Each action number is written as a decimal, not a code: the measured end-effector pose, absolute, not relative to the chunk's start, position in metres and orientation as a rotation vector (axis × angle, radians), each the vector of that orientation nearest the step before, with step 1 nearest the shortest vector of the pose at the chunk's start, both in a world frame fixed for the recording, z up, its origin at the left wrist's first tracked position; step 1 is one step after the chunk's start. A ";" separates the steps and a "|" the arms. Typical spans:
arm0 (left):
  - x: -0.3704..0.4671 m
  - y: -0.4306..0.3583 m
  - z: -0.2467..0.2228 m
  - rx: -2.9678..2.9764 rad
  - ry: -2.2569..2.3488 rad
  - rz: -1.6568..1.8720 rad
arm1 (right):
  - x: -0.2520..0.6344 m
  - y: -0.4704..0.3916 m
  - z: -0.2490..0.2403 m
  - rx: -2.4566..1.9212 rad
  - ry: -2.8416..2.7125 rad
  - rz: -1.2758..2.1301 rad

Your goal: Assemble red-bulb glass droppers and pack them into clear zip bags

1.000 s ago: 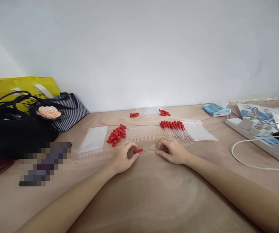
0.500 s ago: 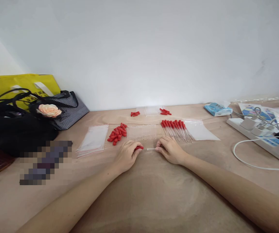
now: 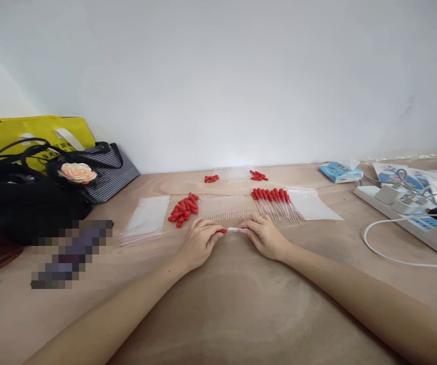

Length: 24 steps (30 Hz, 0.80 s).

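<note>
My left hand [image 3: 200,242] pinches a red rubber bulb [image 3: 223,231], whose end sticks out past the fingertips. Close to its right, a thin clear tube [image 3: 235,229] points left from the closed fingers of my right hand [image 3: 266,238]. Whether bulb and tube touch is too small to tell. Beyond my left hand is a pile of red bulbs [image 3: 183,209], beside a row of clear tubes [image 3: 221,207]. Several tubes with red bulbs on their ends [image 3: 271,196] lie behind my right hand.
Clear plastic bags lie at the left [image 3: 146,218] and right [image 3: 315,204]. Small groups of bulbs [image 3: 211,178] and tubes [image 3: 238,174] are near the wall. Handbags [image 3: 24,203] stand at the left; a white power strip [image 3: 412,218] with cables is at the right.
The tube in my right hand has moved slightly left and up, nearer the bulb. Less of the bulb shows past my left fingertips.
</note>
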State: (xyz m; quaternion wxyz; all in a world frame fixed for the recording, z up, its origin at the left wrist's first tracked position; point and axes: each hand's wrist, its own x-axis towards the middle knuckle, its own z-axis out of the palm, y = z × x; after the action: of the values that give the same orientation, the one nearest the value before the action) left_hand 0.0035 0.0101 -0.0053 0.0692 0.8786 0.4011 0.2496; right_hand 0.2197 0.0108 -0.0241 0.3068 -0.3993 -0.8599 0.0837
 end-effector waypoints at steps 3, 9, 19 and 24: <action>0.004 0.011 -0.006 2.621 1.174 0.763 | 0.219 0.010 -0.024 -1.072 -2.273 0.213; 0.007 0.010 -0.006 2.519 1.110 0.802 | 0.219 0.008 -0.022 -1.034 -2.272 0.169; 0.011 0.005 -0.001 2.494 1.136 0.874 | 0.218 0.006 -0.019 -0.944 -2.356 0.087; 0.010 0.004 -0.002 2.603 1.074 0.859 | 0.220 0.006 -0.020 -0.885 -2.384 -0.011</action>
State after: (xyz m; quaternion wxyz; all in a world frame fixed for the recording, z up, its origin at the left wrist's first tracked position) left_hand 0.0099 0.0037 -0.0019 0.0987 0.8799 0.3629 0.2904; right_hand 0.2197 0.0062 -0.0196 0.2948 -0.3326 -0.8958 -0.0040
